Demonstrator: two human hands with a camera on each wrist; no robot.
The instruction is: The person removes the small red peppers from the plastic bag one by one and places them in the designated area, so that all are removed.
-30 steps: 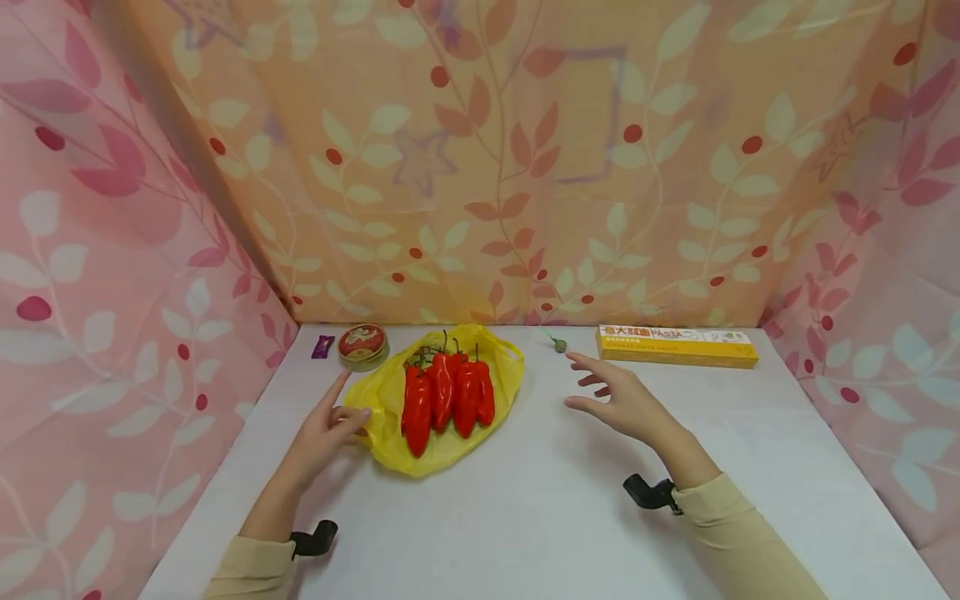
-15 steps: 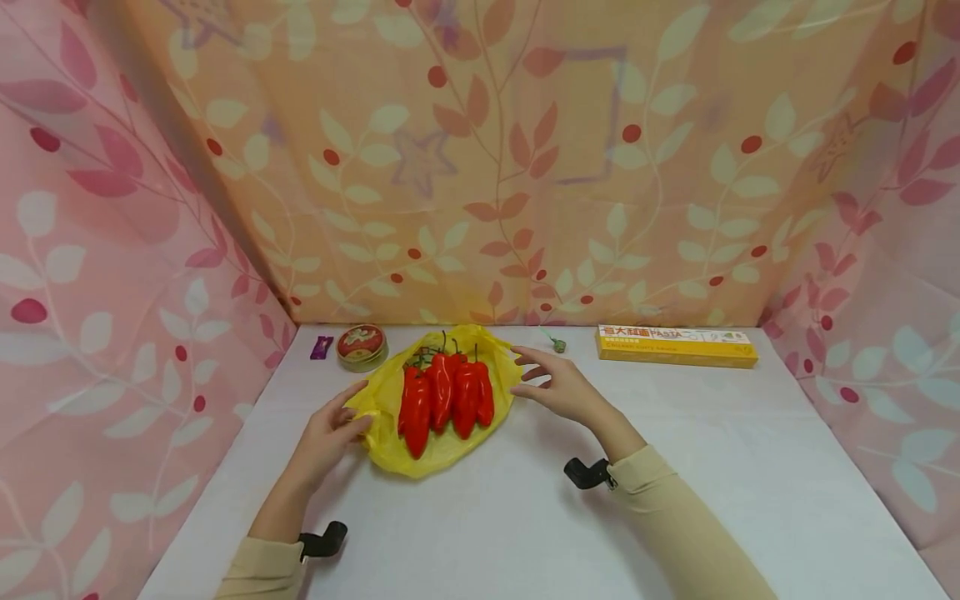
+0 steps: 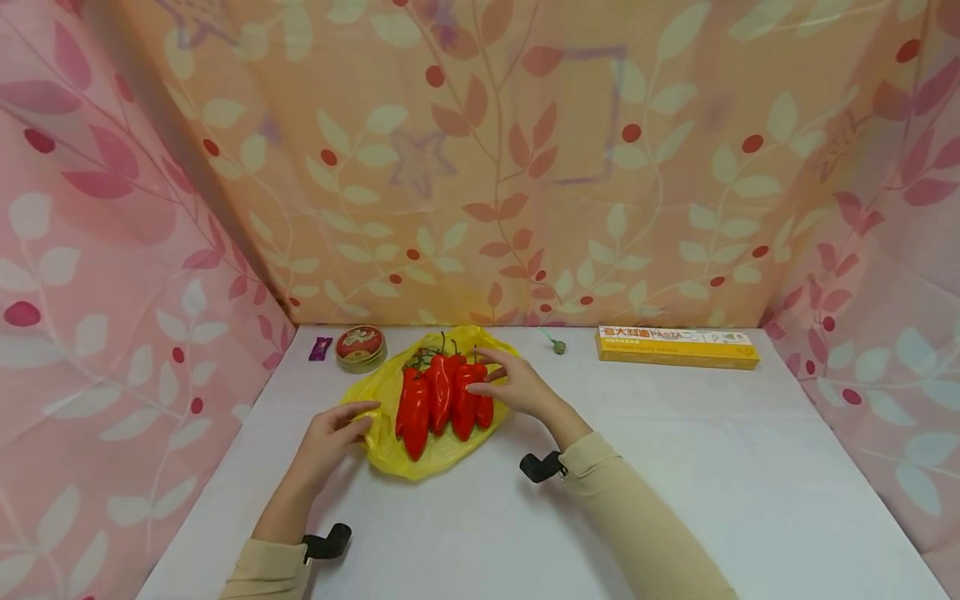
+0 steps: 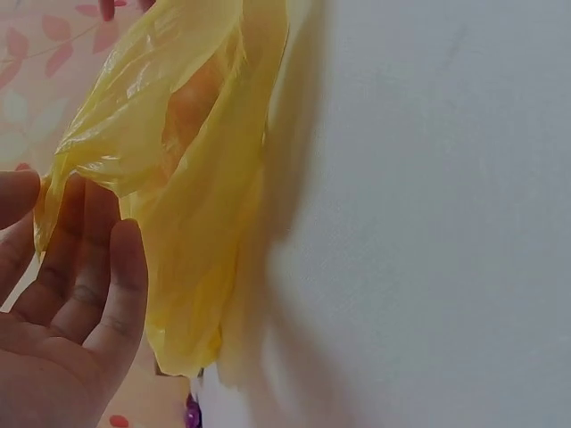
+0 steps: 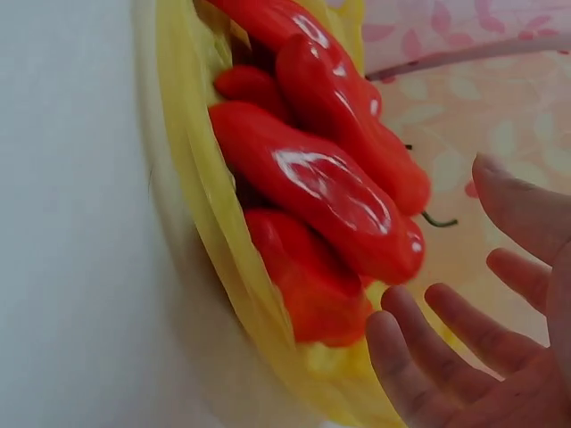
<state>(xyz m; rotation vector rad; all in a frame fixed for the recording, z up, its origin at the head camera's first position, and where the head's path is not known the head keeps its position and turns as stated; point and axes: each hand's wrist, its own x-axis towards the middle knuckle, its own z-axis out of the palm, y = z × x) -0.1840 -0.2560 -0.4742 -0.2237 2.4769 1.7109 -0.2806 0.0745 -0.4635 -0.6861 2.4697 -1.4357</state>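
Several glossy red chili peppers [image 3: 441,396] with green stems lie on a spread yellow plastic bag [image 3: 442,462] on the white table. My left hand [image 3: 326,437] is at the bag's left edge. In the left wrist view, a fold of the bag [image 4: 52,196] sits between the thumb and fingers of that hand [image 4: 71,303]. My right hand [image 3: 517,383] reaches over the bag's right side, fingers spread around the rightmost peppers. In the right wrist view, its fingertips [image 5: 388,321] lie close beside the peppers [image 5: 312,187], and the hand holds nothing.
At the back left stand a round red-lidded tin [image 3: 360,346] and a small purple wrapped candy [image 3: 320,348]. A small green round object [image 3: 558,346] lies right of the bag, and a yellow pasta box [image 3: 677,348] lies farther right. Patterned cloth [image 3: 480,167] walls three sides.
My right hand has moved left from near the small green object to above the rightmost peppers. The left index finger has lowered toward the thumb at the bag's edge.
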